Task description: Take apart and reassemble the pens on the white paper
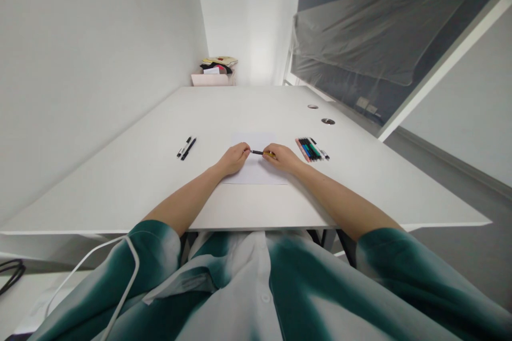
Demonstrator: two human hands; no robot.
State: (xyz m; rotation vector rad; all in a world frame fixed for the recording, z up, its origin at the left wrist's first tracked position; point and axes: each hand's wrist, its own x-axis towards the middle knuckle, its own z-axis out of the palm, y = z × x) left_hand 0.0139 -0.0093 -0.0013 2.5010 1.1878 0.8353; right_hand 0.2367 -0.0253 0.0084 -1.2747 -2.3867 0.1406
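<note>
A dark pen with a yellowish end [257,152] lies crosswise between my two hands, above a white sheet of paper [256,175]. My right hand [283,157] is closed round its yellowish end. At the other end of the pen, the fingertips of my left hand [234,159] are pinched at its tip; the exact contact is too small to make out. Both wrists rest low over the paper's sides. To the right of my right hand lies a row of several coloured pens [311,149]. Two black-and-white pens [186,148] lie to the left.
The white table [132,192] reaches from my body to the far wall. Two round cable-hole covers [328,121] sit at its right side. A pinkish box [214,80] with cloth-like items stands at the far end. A plastic-draped dark panel [360,37] leans at right; a white cable [134,256] hangs at lower left.
</note>
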